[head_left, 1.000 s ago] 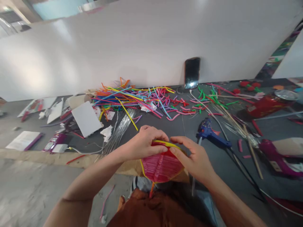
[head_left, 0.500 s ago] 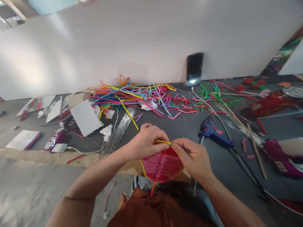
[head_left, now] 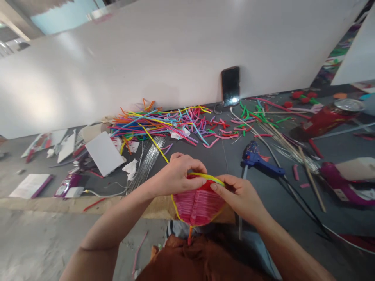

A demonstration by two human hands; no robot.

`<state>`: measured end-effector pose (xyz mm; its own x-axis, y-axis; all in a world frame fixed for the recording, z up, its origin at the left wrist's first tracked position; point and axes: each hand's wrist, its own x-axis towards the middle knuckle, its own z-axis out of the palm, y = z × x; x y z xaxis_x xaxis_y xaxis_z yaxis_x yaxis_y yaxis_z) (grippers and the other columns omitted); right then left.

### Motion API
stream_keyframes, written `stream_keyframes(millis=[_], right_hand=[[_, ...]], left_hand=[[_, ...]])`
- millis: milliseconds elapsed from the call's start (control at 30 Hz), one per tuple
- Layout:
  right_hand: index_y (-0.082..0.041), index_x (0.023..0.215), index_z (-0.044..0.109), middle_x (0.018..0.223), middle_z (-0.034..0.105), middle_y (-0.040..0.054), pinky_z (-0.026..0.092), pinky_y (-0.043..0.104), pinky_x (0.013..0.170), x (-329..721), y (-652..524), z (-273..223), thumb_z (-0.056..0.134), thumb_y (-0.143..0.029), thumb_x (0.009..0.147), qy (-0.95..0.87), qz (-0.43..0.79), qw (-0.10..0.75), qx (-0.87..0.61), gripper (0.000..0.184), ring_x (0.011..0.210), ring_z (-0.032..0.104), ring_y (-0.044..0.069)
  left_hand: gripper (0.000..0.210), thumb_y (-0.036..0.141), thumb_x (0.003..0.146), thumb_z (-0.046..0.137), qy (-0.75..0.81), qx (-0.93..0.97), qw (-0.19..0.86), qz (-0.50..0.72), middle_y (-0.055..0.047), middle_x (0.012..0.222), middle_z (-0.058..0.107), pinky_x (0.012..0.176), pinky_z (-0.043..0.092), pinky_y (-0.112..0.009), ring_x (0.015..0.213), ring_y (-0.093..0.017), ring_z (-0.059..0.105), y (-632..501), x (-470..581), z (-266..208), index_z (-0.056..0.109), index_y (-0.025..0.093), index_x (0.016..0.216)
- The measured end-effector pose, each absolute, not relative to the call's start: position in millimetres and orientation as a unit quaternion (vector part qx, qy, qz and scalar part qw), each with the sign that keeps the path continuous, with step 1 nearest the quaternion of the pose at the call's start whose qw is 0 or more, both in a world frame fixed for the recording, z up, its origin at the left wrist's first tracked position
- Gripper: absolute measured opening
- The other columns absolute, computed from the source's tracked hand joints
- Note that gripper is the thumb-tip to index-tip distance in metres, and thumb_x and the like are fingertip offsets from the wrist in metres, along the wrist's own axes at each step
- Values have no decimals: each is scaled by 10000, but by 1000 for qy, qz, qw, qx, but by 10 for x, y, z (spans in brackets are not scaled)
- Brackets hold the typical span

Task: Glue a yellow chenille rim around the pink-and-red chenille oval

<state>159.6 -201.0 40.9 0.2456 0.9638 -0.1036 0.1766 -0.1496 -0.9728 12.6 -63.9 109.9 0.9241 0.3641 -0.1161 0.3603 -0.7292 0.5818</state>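
Note:
A pink and red rounded piece made of pipe cleaners (head_left: 200,207), edged in yellow, is held between my hands just above my lap. An orange stem (head_left: 190,235) sticks out from its lower end toward my brown shirt. My left hand (head_left: 184,175) pinches the upper left of the yellow rim, thumb in front and fingers behind. On the upper right, my right hand (head_left: 234,191) grips the rim between thumb and index finger. Red shows inside the rim between the two thumbs. The fingers behind the piece are partly hidden.
Loose coloured pipe cleaners (head_left: 158,121) lie heaped at the back. A phone (head_left: 231,86) leans on the white board (head_left: 131,66). To the right are a blue glue gun (head_left: 259,162), its cable, wooden sticks and a red can (head_left: 331,121). Wires (head_left: 149,162) lie left of centre.
My right hand has slid right along the yellow rim, away from my left thumb, and more of the red inside shows. The view has shifted slightly.

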Motion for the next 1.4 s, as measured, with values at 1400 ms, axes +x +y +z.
stream_keyframes(millis=[1400], right_hand=[[-227,1040,596,965,722,63,543,308,756,1631,-1938,360,486,-339,910,-441,383,560,-588,204,864,686,178]], left_hand=[[116,275,854,568,188,934,303,-35,12,831,674,1010,223,-434,882,-156,586,-590,157,1132,663,212,830]])
